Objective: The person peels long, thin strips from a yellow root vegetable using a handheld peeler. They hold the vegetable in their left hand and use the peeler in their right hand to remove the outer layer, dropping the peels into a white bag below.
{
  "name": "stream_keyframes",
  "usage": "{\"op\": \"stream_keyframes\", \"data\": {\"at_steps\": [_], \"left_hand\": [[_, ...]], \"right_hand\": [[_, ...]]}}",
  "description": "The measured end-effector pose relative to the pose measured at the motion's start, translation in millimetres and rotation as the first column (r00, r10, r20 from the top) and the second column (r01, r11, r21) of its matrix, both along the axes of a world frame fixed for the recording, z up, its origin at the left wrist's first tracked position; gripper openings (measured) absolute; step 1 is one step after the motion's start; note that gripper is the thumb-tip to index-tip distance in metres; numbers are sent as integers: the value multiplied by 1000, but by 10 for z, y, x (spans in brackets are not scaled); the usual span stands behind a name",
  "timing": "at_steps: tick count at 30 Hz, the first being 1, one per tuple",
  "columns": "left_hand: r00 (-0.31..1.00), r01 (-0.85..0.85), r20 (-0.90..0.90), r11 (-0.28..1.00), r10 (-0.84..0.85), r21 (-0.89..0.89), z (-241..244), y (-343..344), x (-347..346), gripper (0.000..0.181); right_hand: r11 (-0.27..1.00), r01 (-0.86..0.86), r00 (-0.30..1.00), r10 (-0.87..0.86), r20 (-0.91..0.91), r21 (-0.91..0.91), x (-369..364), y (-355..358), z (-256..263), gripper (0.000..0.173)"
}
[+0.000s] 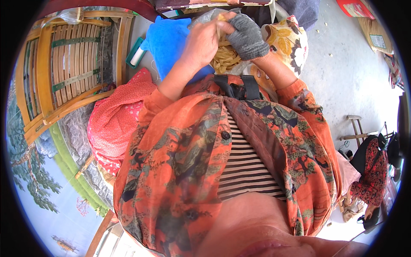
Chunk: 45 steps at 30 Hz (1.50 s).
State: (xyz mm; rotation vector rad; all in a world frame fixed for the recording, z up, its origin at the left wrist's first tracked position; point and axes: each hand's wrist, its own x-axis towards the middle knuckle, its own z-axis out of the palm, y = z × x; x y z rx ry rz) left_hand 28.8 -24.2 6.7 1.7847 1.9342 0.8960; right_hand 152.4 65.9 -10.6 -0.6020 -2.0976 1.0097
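Observation:
My left hand (pixel 203 41) is bare, and its fingers meet those of my right hand (pixel 249 36) in front of my lap. A grey knitted glove covers my right hand, leaving the thumb tip bare. Between the fingertips is a small yellowish piece (pixel 221 17), pinched by the left; whether the right grips it too is hidden. Below the hands lies a heap of yellowish strips (pixel 224 59) in a pale plastic bag (pixel 239 68). A blue plush cloth (pixel 167 45) lies left of it, and a flowered fabric (pixel 287 41) bulges on the right.
A slatted wooden chair (pixel 75 61) stands at left, near a green tray (pixel 134 53) with a white roll-like object. Red patterned cloth (pixel 118 119) bulges beside me. A dark red furniture edge (pixel 96 4) crosses the top. Another person (pixel 369 170) is at far right, near a wooden stool (pixel 356 128).

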Motion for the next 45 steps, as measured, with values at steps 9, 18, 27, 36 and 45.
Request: {"op": "stream_keyframes", "data": {"at_steps": [9,18,27,36,45], "left_hand": [[969,-131,249,865,8,483,-33,21,23,15],[995,-43,98,860,-8,508,-181,95,-129,12],[388,107,911,988,-142,109,-241,34,-153,21],[843,-71,514,913,-160,401,-152,90,-168,19],[390,-337,919,921,-53,197,-181,82,-2,17]], "right_hand": [[-96,-571,795,181,-579,-815,24,13,265,22],[796,-147,972,227,65,-587,-34,-105,185,46],[903,-81,966,-33,256,422,104,36,187,35],[778,-306,919,391,42,-549,56,65,349,25],[694,-42,999,45,-14,-719,3,75,284,23]]}}
